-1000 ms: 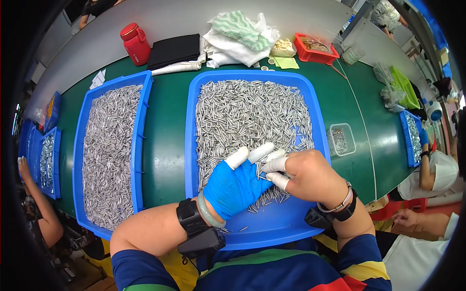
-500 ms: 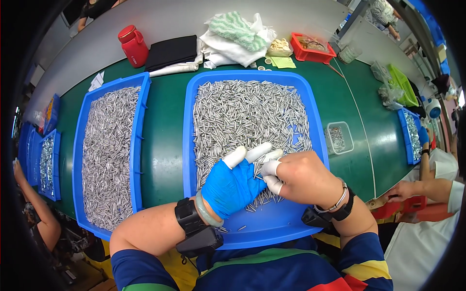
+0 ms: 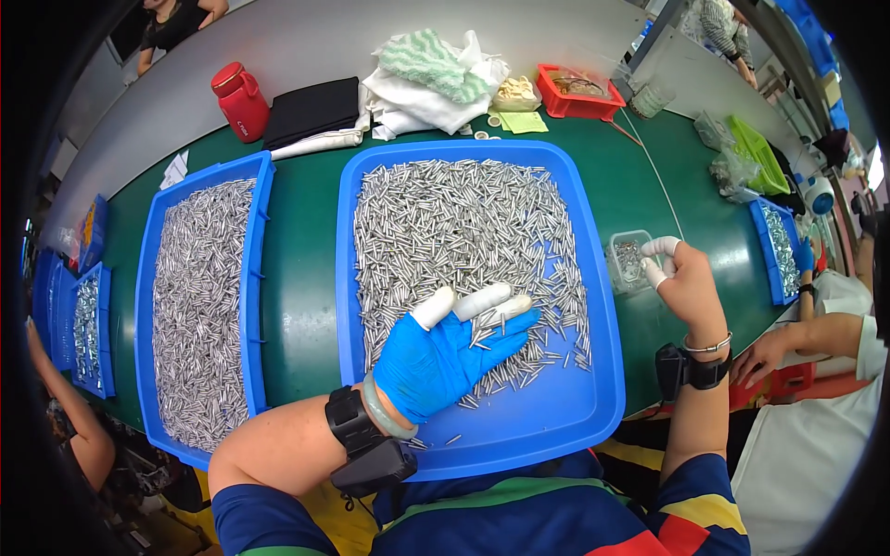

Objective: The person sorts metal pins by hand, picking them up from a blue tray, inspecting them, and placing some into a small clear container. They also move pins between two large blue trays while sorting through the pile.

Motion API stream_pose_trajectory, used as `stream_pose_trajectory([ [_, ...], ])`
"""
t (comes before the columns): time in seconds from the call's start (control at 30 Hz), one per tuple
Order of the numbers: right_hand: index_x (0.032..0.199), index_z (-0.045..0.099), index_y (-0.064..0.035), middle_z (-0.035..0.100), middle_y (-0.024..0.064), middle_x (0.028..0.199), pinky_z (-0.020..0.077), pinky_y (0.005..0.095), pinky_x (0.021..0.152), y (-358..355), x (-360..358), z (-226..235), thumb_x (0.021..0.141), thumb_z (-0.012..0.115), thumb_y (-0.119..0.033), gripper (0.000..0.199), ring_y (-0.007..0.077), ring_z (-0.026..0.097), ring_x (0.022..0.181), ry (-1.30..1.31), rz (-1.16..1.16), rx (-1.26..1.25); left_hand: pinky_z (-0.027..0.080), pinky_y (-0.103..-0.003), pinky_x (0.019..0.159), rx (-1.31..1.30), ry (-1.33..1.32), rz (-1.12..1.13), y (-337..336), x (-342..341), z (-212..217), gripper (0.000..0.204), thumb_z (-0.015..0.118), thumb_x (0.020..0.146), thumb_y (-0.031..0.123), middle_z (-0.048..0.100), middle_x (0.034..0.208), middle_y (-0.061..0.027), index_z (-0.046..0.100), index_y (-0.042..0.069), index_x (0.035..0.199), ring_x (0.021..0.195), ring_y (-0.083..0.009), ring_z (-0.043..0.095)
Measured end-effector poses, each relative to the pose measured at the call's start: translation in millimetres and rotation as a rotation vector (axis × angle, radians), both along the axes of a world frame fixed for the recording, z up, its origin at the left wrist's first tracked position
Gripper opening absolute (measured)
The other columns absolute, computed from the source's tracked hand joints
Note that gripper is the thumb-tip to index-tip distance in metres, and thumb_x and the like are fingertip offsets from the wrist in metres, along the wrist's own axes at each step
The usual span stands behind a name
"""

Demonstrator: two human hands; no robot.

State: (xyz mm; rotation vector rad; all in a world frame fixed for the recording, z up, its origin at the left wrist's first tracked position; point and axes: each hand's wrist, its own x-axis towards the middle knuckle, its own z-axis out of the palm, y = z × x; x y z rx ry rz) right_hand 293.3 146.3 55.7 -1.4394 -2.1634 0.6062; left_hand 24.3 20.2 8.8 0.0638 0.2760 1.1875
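Note:
My left hand (image 3: 445, 352), in a blue glove with white finger covers, is palm up above a large blue tray (image 3: 607, 389). A few small metal pins (image 3: 489, 326) lie across its extended fingers. Many similar silver pins (image 3: 464, 218) fill the tray's far and middle parts. To the right, my right hand (image 3: 684, 278) is beside a small clear plastic box (image 3: 633, 288), with its covered thumb and index finger apart over the rim. I see nothing between those two fingertips. Small metal pieces lie inside the box.
Another blue tray (image 3: 252, 324) full of pins stands to the left. Behind are a red flask (image 3: 239, 102), black folded cloth (image 3: 315, 113), towels (image 3: 436, 79) and a red basket (image 3: 579, 104). A co-worker's arm (image 3: 797, 343) reaches in at right; another person sits at far left.
My right hand has moved right, from beside my left fingers to the small clear box. My left hand's fingers are now uncovered, showing the pins on them. The view has shifted slightly.

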Motion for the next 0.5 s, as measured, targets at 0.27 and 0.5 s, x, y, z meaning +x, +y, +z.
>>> stream_pose_trajectory([
  [0.27,0.107,0.054,-0.0036,0.040,-0.0008,0.058,0.0264,0.0200,0.040,1,-64,-4,0.091,0.038,-0.023,0.030,0.0076,0.033,0.046,1.535,0.304,-1.195,0.030,-0.045,0.102,-0.072,-0.039,0.026,-1,0,-1,0.051,0.034,0.091,0.027,0.032,0.127,-0.0313,0.030,-0.013,0.123,0.119,-0.0367,0.036],
  [0.5,0.107,0.055,-0.0032,0.053,0.0055,0.072,0.0330,0.0219,0.051,-21,-137,-8,0.091,0.037,-0.029,0.035,0.0121,0.039,0.058,1.722,0.169,-1.379,0.033,-0.043,0.101,-0.114,-0.023,0.088,0,2,-3,0.048,0.032,0.091,0.024,0.036,0.126,-0.0276,0.031,-0.012,0.124,0.119,-0.0332,0.037],
])
